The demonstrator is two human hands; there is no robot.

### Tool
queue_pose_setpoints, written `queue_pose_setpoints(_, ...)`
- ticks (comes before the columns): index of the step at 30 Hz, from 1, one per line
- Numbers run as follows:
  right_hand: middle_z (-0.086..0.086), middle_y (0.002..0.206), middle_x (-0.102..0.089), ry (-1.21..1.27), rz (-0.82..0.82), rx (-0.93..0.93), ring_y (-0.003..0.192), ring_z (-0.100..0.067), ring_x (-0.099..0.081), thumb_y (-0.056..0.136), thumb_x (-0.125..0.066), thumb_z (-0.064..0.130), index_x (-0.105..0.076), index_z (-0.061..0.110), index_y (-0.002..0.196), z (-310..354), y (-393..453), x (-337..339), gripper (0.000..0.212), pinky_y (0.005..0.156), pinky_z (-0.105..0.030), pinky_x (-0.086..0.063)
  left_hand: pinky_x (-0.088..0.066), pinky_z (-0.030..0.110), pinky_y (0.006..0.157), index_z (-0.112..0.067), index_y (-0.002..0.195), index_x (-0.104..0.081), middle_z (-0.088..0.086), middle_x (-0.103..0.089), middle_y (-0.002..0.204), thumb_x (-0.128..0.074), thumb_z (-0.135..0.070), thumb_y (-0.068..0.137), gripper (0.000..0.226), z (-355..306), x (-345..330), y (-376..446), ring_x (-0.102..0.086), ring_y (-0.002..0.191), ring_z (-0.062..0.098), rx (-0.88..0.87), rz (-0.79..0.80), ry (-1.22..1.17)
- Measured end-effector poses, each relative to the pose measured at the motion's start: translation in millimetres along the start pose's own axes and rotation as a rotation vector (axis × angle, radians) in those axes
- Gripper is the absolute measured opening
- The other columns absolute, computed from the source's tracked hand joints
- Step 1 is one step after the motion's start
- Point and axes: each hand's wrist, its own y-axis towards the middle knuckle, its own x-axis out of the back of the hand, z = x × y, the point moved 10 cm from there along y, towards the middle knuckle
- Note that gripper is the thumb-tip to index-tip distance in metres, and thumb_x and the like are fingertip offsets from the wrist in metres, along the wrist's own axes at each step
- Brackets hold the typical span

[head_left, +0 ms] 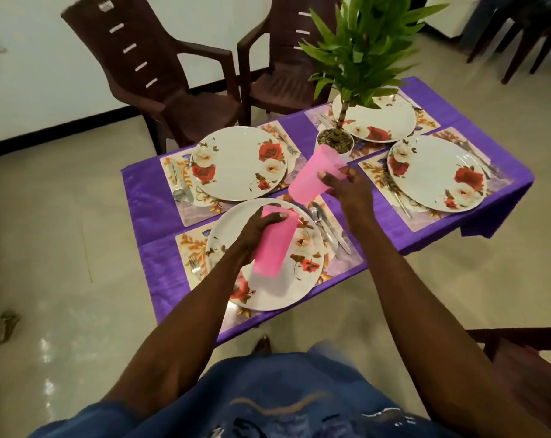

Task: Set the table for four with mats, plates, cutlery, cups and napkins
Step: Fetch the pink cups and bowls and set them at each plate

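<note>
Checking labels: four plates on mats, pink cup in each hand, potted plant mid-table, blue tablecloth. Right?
One error: the tablecloth is purple, not blue, as the head view shows. The rest stands: four plates on mats, the left hand and right hand each holding a pink cup, the potted plant mid-table.

Four floral plates: near [268, 257], far left [236, 162], right [435, 175], far right [384, 121]. Four floral place mats, one under each plate: [192, 245], [173, 172], [372, 169], [426, 121]. Two pink plastic cups [274, 245] [312, 175], one potted plant [340, 140], and two brown plastic chairs [160, 80] [277, 67] beyond the surface.
</note>
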Motion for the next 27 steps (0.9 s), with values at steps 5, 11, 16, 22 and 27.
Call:
queue_pose_setpoints(5,-0.007,0.133,-0.050,-0.305,0.013,0.124,0.115,-0.023,-0.052,0.063,-0.087,0.029,-0.038,0.018,0.135,-3,47,-4,0.088,0.089,-0.036,-0.048,-0.042,0.055,0.105,-0.027,0.121,-0.066,0.006,-0.067,0.120,-0.075,-0.069,0.057,0.077,18,9,14,-0.058,0.117,0.030,0.059,-0.150,-0.076)
queue_pose_setpoints(11,-0.012,0.138,-0.043,-0.473,0.195,0.141,0.127,-0.028,-0.044,0.070,-0.085,0.020,-0.035,0.008,0.144,-36,85,-25,0.090,0.102,-0.036,-0.042,-0.045,0.051,0.103,-0.022,0.123,-0.065,0.006,-0.069,0.118,-0.070,-0.061,0.072,0.065,27,-1,18,-0.062,0.112,0.028,0.056,-0.330,-0.193)
queue_pose_setpoints(16,-0.014,0.136,-0.045,-0.527,0.351,0.210,0.126,-0.029,-0.045,0.069,-0.085,0.014,-0.038,0.005,0.141,-49,101,-44,0.086,0.094,-0.024,-0.038,-0.051,0.047,0.094,-0.017,0.117,-0.069,0.012,-0.070,0.114,-0.072,-0.051,0.074,0.055,32,-25,14,-0.064,0.109,0.032,0.016,-0.423,-0.339)
queue_pose_setpoints(22,-0.011,0.142,-0.044,-0.547,0.452,0.222,0.128,-0.029,-0.045,0.071,-0.082,0.020,-0.034,0.010,0.144,-53,110,-68,0.088,0.099,-0.035,-0.042,-0.051,0.051,0.096,-0.016,0.123,-0.066,0.014,-0.069,0.117,-0.076,-0.056,0.065,0.071,50,-35,4,-0.063,0.110,0.035,0.026,-0.515,-0.418)
queue_pose_setpoints(27,-0.010,0.129,-0.055,-0.589,0.514,0.201,0.117,-0.030,-0.055,0.066,-0.086,0.029,-0.042,0.012,0.135,-77,109,-70,0.084,0.088,-0.042,-0.053,-0.047,0.055,0.098,-0.020,0.120,-0.066,0.015,-0.068,0.116,-0.075,-0.059,0.062,0.071,51,-24,-6,-0.060,0.114,0.039,0.008,-0.582,-0.389)
